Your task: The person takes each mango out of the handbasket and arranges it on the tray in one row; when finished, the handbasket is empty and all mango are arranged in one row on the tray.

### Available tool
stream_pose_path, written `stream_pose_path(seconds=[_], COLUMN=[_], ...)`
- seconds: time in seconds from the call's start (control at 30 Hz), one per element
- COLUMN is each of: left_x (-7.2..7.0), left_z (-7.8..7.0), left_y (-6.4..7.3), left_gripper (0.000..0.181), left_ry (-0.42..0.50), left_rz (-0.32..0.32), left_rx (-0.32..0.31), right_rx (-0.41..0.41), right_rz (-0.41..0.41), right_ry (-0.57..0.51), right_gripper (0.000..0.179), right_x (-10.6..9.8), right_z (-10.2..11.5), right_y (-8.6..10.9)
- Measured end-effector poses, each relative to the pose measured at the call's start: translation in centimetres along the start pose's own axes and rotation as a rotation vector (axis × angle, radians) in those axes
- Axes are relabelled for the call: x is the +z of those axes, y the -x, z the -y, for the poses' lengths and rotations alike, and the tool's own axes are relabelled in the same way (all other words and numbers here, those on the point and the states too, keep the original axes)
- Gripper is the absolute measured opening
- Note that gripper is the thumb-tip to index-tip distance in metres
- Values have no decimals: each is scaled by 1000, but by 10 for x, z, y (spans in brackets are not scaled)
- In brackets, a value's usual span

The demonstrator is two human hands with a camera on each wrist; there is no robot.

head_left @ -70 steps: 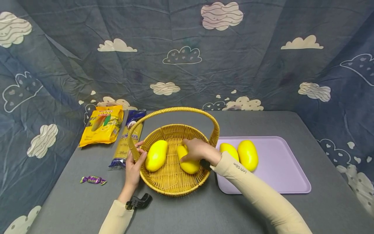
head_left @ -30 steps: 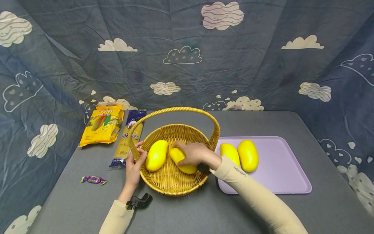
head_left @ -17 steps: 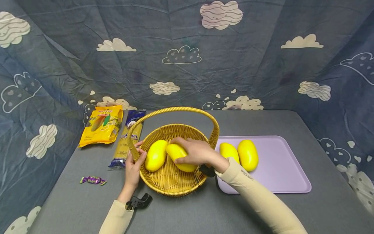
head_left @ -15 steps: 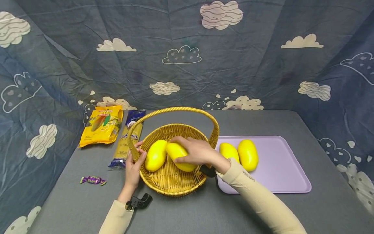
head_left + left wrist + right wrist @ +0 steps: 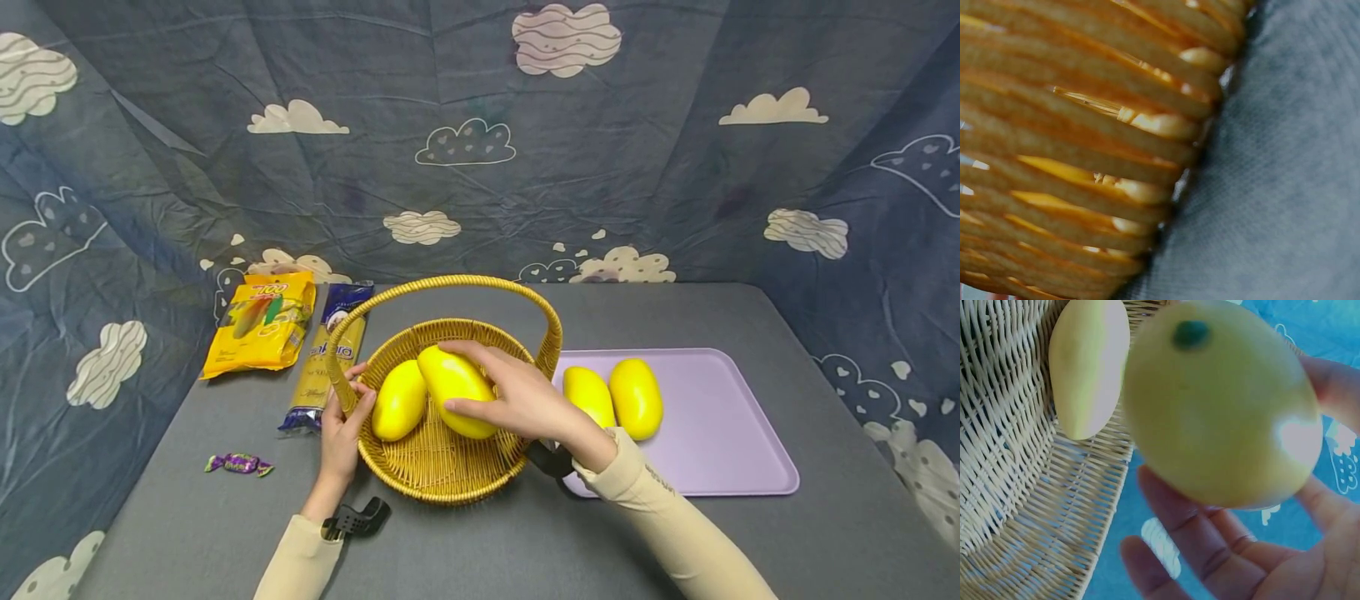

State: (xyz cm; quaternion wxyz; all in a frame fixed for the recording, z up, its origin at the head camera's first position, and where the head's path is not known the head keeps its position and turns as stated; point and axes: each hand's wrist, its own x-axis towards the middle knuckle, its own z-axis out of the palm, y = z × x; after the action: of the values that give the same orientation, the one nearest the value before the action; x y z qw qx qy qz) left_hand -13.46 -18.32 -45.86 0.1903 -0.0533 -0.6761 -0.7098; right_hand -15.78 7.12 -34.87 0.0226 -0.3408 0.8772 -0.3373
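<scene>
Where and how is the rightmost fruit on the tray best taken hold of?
Probably best to take that fruit around its broad middle, from above and slightly from the right. Its long axis runs near to far, so the rounded long sides suit the hold. The neighbouring fruit crowds its left side, while bare tray lies to its right.

Four mangoes (image 5: 453,392), two packets (image 5: 262,325), one candy (image 5: 239,463), one basket (image 5: 442,479), one tray (image 5: 723,425).

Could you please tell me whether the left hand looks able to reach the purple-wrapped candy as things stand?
Probably yes: only grey tabletop shows between the left hand and the purple-wrapped candy, though it would first have to let go of the wicker basket.
</scene>
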Motion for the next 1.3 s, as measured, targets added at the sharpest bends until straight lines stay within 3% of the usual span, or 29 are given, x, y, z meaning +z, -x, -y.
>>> stream_pose_path(seconds=[0.17,0.63,0.93,1.1,1.3], left_x=[-2,-2,0,0,-1], left_z=[10,10,8,8,8], left_y=[-1,-1,-1,-2,-1], left_gripper=[15,14,36,33,35], left_ry=[10,8,31,35,31], left_rz=[-1,-7,-9,-4,-8], left_rx=[7,26,43,49,37], right_rx=[-39,-85,-120,-152,-181], right_rz=[-50,-201,-315,-408,-551], right_ry=[-69,-131,-143,-160,-200], right_gripper=[64,69,73,78,78], right_x=[-2,-7,-14,-18,-32], right_z=[1,-4,-15,-21,-9], right_y=[10,46,70,83,95])
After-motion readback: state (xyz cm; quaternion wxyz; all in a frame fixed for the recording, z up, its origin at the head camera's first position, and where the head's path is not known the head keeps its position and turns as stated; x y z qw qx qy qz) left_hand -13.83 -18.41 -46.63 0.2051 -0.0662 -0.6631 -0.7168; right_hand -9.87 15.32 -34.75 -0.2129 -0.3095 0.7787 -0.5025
